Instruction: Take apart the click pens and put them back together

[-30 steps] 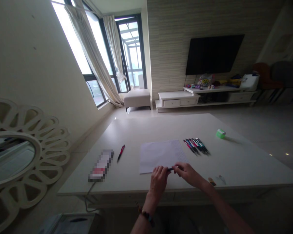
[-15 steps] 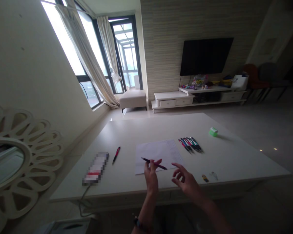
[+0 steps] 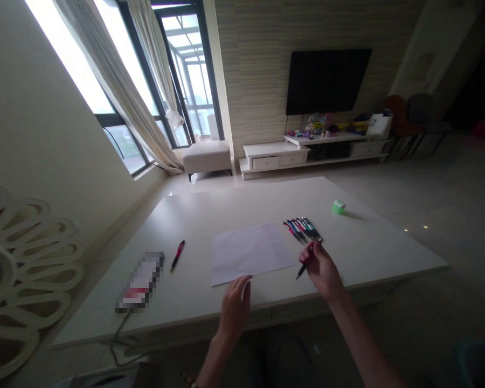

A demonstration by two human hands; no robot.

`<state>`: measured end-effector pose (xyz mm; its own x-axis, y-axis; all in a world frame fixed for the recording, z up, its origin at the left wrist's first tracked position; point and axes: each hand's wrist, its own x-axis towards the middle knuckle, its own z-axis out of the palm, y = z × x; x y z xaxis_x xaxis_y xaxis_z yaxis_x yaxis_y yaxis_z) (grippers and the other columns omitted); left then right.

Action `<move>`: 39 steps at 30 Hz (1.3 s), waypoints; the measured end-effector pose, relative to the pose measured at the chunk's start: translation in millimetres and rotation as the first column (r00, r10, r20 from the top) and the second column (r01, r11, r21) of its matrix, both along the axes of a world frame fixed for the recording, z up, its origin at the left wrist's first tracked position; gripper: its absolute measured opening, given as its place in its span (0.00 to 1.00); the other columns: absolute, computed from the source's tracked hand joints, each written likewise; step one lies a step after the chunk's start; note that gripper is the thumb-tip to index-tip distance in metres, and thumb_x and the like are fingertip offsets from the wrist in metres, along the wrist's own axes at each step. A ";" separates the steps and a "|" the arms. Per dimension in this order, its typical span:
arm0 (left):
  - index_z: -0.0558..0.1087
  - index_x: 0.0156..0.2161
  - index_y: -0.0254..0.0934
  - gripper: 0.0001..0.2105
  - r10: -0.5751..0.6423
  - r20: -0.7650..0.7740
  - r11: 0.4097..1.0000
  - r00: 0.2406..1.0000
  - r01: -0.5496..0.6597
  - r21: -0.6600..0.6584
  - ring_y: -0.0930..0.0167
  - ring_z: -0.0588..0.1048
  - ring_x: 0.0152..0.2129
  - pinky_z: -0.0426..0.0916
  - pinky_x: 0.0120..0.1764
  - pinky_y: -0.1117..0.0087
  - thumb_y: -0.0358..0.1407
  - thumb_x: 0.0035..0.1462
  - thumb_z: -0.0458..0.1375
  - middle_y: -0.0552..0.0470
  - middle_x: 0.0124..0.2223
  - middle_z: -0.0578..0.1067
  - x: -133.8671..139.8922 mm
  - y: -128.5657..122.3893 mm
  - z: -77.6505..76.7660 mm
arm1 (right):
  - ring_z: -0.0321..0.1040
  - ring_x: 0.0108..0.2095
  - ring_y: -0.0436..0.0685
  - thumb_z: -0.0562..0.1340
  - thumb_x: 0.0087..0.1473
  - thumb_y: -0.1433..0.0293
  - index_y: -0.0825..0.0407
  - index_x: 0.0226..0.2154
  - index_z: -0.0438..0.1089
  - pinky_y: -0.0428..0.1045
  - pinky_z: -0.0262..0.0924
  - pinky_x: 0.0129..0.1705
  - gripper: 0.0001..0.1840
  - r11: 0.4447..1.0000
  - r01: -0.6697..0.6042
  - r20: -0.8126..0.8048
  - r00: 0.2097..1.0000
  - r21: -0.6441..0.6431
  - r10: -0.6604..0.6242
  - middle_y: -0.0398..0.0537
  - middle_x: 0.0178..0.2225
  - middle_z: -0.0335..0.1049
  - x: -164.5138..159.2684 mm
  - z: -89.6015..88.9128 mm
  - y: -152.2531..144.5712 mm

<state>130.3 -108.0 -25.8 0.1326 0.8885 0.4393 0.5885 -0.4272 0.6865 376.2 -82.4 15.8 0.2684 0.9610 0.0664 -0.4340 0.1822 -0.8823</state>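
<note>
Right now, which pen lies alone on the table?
The red pen left of the paper; the row of pens lies on its right, and the right hand holds another pen.

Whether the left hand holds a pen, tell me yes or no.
No, the right hand holds a pen, while the left hand is at the paper's near edge, no pen showing.

In your right hand (image 3: 320,268) you hold a dark pen (image 3: 302,270), tip slanting down, while your left hand (image 3: 235,306) is at the near edge of the paper (image 3: 248,250) on the white table (image 3: 392,261), where a row of pens (image 3: 303,229) lies beyond your right hand and a red-and-black pen (image 3: 178,255) left of the paper.
</note>
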 end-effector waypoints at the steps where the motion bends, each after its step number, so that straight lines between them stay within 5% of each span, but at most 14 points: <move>1: 0.70 0.46 0.43 0.13 0.041 -0.118 0.998 0.992 -0.034 0.061 0.67 0.72 0.43 0.67 0.46 0.61 0.37 0.58 0.49 0.49 0.45 0.74 -15.7 7.9 -3.6 | 0.53 0.18 0.49 0.55 0.51 0.51 0.49 0.25 0.60 0.46 0.53 0.20 0.18 0.997 -0.076 -0.043 0.996 -0.010 0.075 0.38 0.18 0.53 4.8 -1.0 6.2; 6: 0.66 0.51 0.45 0.16 0.108 -0.487 0.992 0.867 -0.061 0.110 0.66 0.63 0.53 0.58 0.54 0.55 0.35 0.58 0.48 0.51 0.53 0.69 -55.8 35.8 -18.7 | 0.34 0.15 0.48 0.46 0.54 0.51 0.48 0.16 0.45 0.46 0.40 0.15 0.24 0.967 -0.253 -0.115 0.962 -0.021 0.249 0.35 0.14 0.37 6.9 -6.4 29.5; 13: 0.63 0.54 0.45 0.17 0.090 -0.555 0.996 0.827 -0.072 0.055 0.68 0.59 0.56 0.55 0.56 0.57 0.35 0.59 0.46 0.53 0.58 0.63 -51.9 36.7 -22.5 | 0.32 0.15 0.47 0.47 0.52 0.53 0.48 0.15 0.43 0.45 0.40 0.14 0.23 0.963 -0.267 -0.174 0.948 0.029 0.268 0.34 0.13 0.36 -2.6 4.5 46.7; 17: 0.63 0.54 0.45 0.17 0.099 -0.555 0.995 0.826 -0.089 0.044 0.69 0.58 0.56 0.53 0.57 0.57 0.35 0.60 0.45 0.53 0.58 0.63 -51.6 35.8 -22.1 | 0.34 0.12 0.46 0.50 0.53 0.53 0.49 0.18 0.54 0.44 0.40 0.13 0.21 0.967 -0.256 -0.192 0.949 -0.001 0.251 0.33 0.12 0.42 -0.8 4.2 52.6; 20: 0.63 0.53 0.44 0.17 0.099 -0.555 0.995 0.826 -0.091 0.041 0.68 0.58 0.56 0.53 0.57 0.58 0.35 0.60 0.45 0.53 0.58 0.63 -51.1 35.3 -21.4 | 0.43 0.10 0.44 0.54 0.51 0.57 0.52 0.25 0.64 0.43 0.43 0.13 0.15 0.966 -0.238 -0.150 0.963 -0.099 0.222 0.36 0.13 0.55 0.3 -2.7 59.0; 23: 0.63 0.53 0.44 0.17 0.097 -0.549 0.995 0.830 -0.088 0.042 0.68 0.58 0.56 0.53 0.57 0.57 0.35 0.59 0.45 0.52 0.58 0.63 -50.5 35.0 -20.1 | 0.60 0.14 0.48 0.49 0.53 0.57 0.55 0.29 0.69 0.44 0.53 0.17 0.21 0.925 -0.300 -0.013 0.952 -0.235 0.305 0.46 0.17 0.68 -0.2 -12.3 64.4; 26: 0.64 0.53 0.44 0.17 0.090 -0.545 0.996 0.833 -0.086 0.033 0.68 0.58 0.56 0.53 0.57 0.58 0.35 0.59 0.46 0.52 0.58 0.63 -50.3 34.9 -19.2 | 0.62 0.13 0.52 0.45 0.54 0.53 0.57 0.30 0.70 0.44 0.52 0.15 0.28 0.884 -0.294 0.187 0.907 -0.363 0.378 0.49 0.14 0.68 -2.6 -22.5 66.6; 29: 0.64 0.53 0.44 0.17 0.090 -0.543 0.996 0.835 -0.087 0.032 0.68 0.58 0.56 0.53 0.57 0.57 0.35 0.59 0.46 0.52 0.58 0.63 -50.2 34.9 -19.3 | 0.65 0.17 0.51 0.53 0.51 0.54 0.55 0.31 0.70 0.43 0.53 0.17 0.22 0.916 -0.257 0.269 0.900 -0.307 0.343 0.47 0.18 0.70 -7.1 -30.1 67.2; 34: 0.64 0.53 0.44 0.17 0.094 -0.554 0.995 0.827 -0.088 0.038 0.68 0.58 0.56 0.53 0.57 0.57 0.35 0.59 0.45 0.52 0.58 0.63 -49.3 34.9 -19.4 | 0.61 0.20 0.48 0.62 0.46 0.57 0.53 0.19 0.63 0.44 0.56 0.22 0.17 0.974 -0.201 0.036 0.978 -0.110 0.206 0.42 0.18 0.64 -11.6 -24.2 67.9; 39: 0.64 0.53 0.44 0.17 0.092 -0.551 0.996 0.829 -0.084 0.040 0.67 0.59 0.56 0.54 0.57 0.57 0.35 0.59 0.46 0.51 0.57 0.64 -49.1 35.0 -17.7 | 0.41 0.12 0.46 0.51 0.51 0.48 0.50 0.20 0.58 0.44 0.43 0.14 0.24 0.912 -0.411 -0.335 0.859 0.002 0.388 0.34 0.12 0.45 1.6 -5.5 63.9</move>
<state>81.2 -73.0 -43.5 0.2776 0.9028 0.3285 0.9032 -0.3618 0.2310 377.8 -18.5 10.3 -0.1443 0.9892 -0.0251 -0.7178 -0.1221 -0.6855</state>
